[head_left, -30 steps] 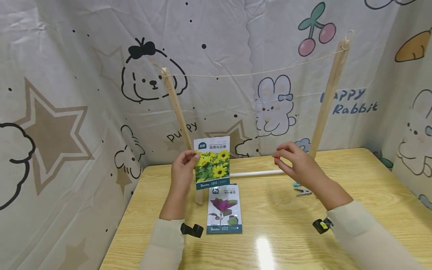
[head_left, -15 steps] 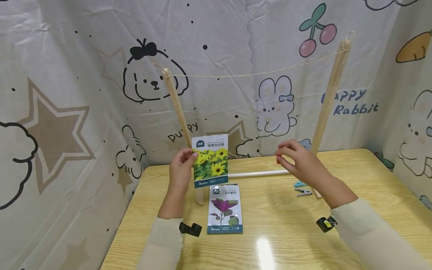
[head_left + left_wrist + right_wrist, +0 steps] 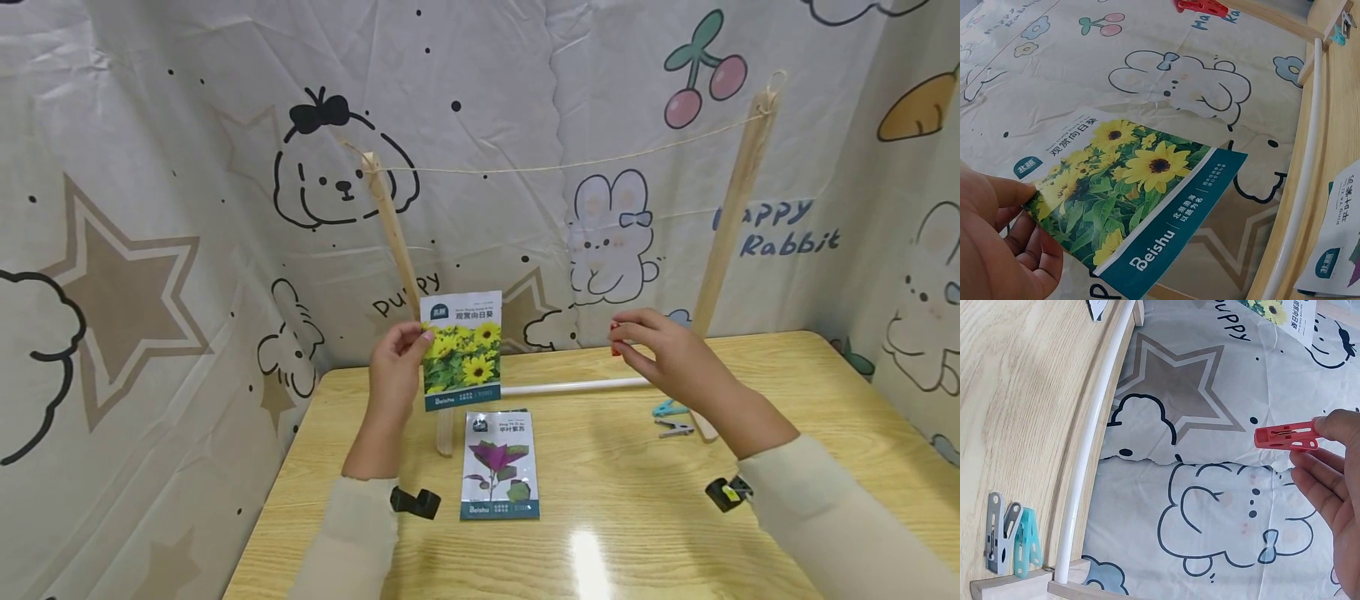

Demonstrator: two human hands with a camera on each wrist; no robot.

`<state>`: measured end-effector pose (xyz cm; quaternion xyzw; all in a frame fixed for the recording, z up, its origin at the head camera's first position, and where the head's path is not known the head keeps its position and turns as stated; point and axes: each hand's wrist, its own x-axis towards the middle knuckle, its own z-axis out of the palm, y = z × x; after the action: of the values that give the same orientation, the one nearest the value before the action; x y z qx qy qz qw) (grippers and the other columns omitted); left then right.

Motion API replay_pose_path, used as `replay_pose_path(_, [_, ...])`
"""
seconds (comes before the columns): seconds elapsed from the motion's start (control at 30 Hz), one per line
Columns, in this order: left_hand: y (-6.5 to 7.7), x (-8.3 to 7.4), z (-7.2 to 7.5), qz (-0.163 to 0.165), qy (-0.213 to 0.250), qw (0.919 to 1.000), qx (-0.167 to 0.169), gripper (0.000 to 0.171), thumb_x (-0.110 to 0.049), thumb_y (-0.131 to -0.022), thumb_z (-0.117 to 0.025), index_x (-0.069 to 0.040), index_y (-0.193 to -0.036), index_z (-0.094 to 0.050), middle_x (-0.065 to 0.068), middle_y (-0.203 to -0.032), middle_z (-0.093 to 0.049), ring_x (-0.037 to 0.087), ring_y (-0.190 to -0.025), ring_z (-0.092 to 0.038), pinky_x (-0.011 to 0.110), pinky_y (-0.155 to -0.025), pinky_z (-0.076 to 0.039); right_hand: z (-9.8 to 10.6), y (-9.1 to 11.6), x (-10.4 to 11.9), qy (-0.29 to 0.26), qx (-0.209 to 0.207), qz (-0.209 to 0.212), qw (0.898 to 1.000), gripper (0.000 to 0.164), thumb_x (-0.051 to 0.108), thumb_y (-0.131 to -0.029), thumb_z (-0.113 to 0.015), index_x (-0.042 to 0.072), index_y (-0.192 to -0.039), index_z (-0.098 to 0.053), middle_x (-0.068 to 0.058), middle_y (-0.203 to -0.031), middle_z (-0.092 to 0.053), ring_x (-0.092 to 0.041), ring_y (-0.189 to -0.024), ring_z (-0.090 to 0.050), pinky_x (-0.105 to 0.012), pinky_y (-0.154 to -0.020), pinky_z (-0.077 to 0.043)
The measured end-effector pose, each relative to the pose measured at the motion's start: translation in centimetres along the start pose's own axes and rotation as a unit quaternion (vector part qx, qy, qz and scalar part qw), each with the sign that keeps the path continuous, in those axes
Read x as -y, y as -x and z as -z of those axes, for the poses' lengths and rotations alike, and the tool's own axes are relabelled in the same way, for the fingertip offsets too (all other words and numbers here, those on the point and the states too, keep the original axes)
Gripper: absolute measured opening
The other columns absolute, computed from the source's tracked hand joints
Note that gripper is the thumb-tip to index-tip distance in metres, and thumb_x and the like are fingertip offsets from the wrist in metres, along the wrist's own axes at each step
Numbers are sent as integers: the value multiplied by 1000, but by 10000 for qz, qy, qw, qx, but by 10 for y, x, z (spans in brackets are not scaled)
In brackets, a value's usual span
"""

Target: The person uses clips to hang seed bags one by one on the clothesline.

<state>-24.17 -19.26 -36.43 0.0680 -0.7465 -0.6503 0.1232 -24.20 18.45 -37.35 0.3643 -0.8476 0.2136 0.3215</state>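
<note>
My left hand point(image 3: 393, 367) pinches the left edge of a seed packet point(image 3: 463, 350) with yellow sunflowers on its front, holding it upright above the table. In the left wrist view the thumb lies on the packet's printed face. My right hand point(image 3: 671, 350) holds a red clothespin point(image 3: 1282, 434) by its handle end, between thumb and fingers, its tip pointing away from the palm. On the table below lies a second packet point(image 3: 498, 462) picturing a purple-leaved plant. A thin string point(image 3: 555, 168) stretches between two wooden posts, above and beyond both hands.
The left post point(image 3: 393, 229) and right post point(image 3: 733, 208) stand on the wooden table point(image 3: 600, 483). A white rod point(image 3: 577, 386) runs low between them. A teal clothespin point(image 3: 1024, 544) and a grey clothespin point(image 3: 999, 534) lie near the right post's foot. Patterned cloth hangs behind.
My left hand has shifted up and a little left with the sunflower packet. My right hand has moved slightly right, still holding the red clothespin, which now shows more.
</note>
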Motion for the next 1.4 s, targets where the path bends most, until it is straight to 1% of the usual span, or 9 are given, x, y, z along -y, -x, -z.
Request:
replay_pose_path(0.1, [-1, -2, 1, -64, -8, 10000, 32, 24, -20, -99, -66, -9, -120, -64, 4, -112, -61, 16, -104, -56, 29, -94, -49, 0, -1, 1, 17, 14, 24, 10000, 25, -1, -80, -82, 9, -100, -73, -12, -115, -68, -30, -102, -70, -41, -77, -60])
replay_pose_path(0.33, [-3, -7, 1, -40, -50, 10000, 25, 23, -21, -99, -66, -10, -120, -64, 2, -112, -60, 16, -105, -55, 27, -93, -50, 5, -6, 3, 5, 84, 141, 9999, 23, -1, -81, -80, 9, -100, -71, -11, -115, -68, -28, -97, -71, -41, -74, -61])
replay_pose_path(0.43, [-3, -8, 2, -118, -84, 9999, 23, 25, -22, -99, -65, -10, -121, -64, 3, -114, -60, 16, -106, -56, 27, -93, -50, 7, -9, 4, -5, 69, 231, 9997, 23, -2, -81, -80, 8, -99, -71, -12, -115, -68, -29, -97, -71, -40, -74, -60])
replay_pose_path(0.6, [-3, -11, 4, -181, -210, 9996, -5, 25, -25, -99, -66, -13, -121, -64, 2, -116, -60, 17, -107, -57, 29, -92, -51, 9, -13, 5, 12, 20, 361, 9993, 25, -3, -79, -81, 8, -99, -71, -13, -114, -68, -30, -98, -71, -40, -73, -61])
replay_pose_path(0.7, [-5, -15, 6, -212, -205, 9996, 17, 24, -26, -99, -66, -14, -120, -63, 1, -116, -60, 17, -108, -57, 31, -95, -50, 10, -15, 7, 34, 33, 362, 9993, 25, -2, -80, -81, 8, -99, -71, -12, -114, -68, -29, -98, -71, -39, -73, -61])
replay_pose_path(0.83, [-6, -20, 7, -330, -183, 9993, 9, 22, -24, -100, -65, -13, -119, -63, 2, -115, -60, 17, -108, -57, 32, -96, -50, 11, -19, 10, 53, 39, 321, 9995, 25, -2, -81, -80, 8, -101, -71, -11, -113, -67, -27, -97, -70, -39, -73, -61])
replay_pose_path(1.03, [-7, -28, 7, -346, -227, 9991, -15, 23, -25, -99, -66, -13, -119, -64, 2, -114, -61, 17, -107, -57, 31, -96, -51, 14, -23, 12, 98, 76, 358, 9993, 25, -3, -80, -80, 7, -102, -71, -12, -114, -65, -27, -96, -69, -41, -75, -60])
replay_pose_path(1.27, [-7, -40, 8, -260, -214, 9994, -74, 26, -28, -99, -66, -15, -122, -64, 2, -120, -61, 18, -113, -56, 33, -104, -50, 19, -33, 15, 185, 38, 408, 9990, 23, -2, -81, -80, 7, -100, -71, -13, -112, -65, -29, -97, -68, -42, -76, -60])
replay_pose_path(1.4, [-10, -42, 11, -244, -202, 9995, -69, 26, -28, -99, -66, -14, -122, -64, 2, -120, -62, 18, -113, -57, 33, -104, -49, 20, -37, 16, 252, 13, 459, 9986, 23, -2, -81, -80, 7, -100, -71, -13, -111, -65, -29, -95, -69, -42, -74, -60])
